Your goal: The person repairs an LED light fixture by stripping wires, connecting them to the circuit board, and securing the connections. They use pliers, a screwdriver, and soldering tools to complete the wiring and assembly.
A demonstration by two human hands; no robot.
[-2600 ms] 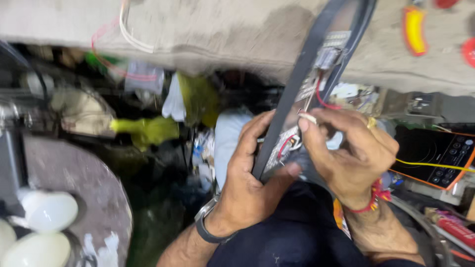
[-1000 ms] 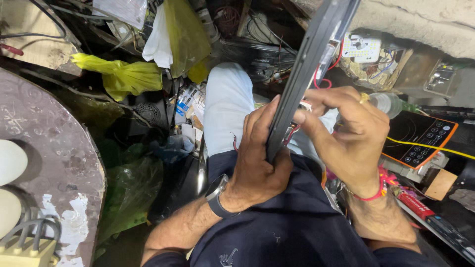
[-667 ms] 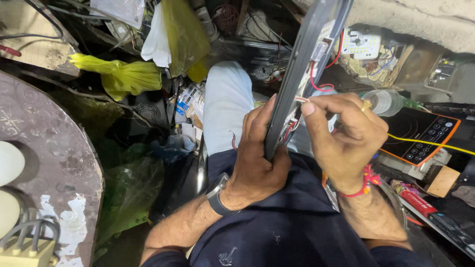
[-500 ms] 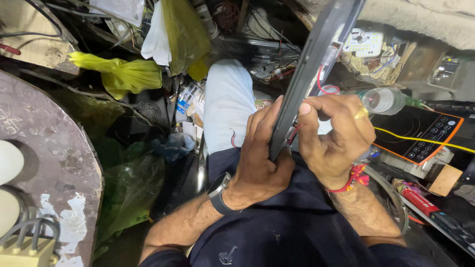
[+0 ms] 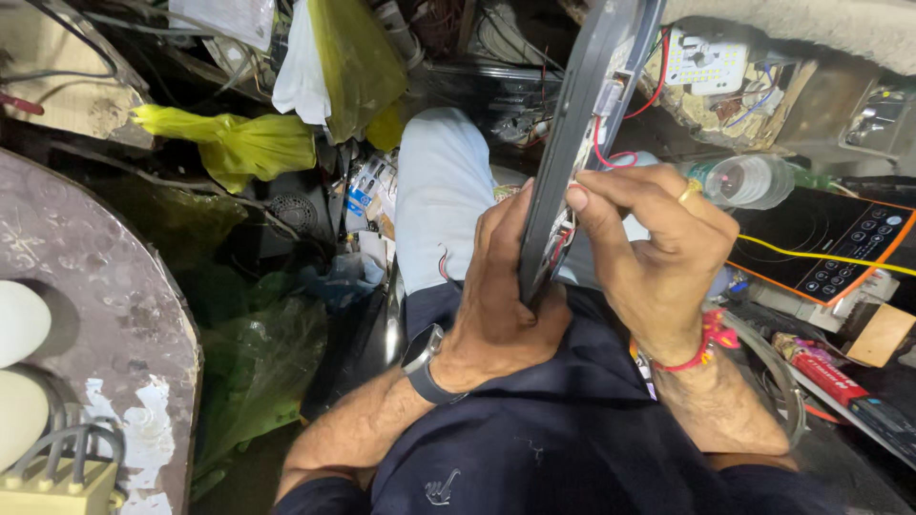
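Since approx half a sec ago the right hand [image 5: 658, 257] slid its fingertips back onto the red wires [image 5: 611, 153] inside the grey panel [image 5: 572, 143], upright mid-frame, w/ left hand [image 5: 496, 305] in a closed grip round its lower edge.

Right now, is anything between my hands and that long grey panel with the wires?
Nothing visible. The left hand already wraps the grey panel near its lower end, and the right hand has its fingertips against the panel's edge by the red wires.
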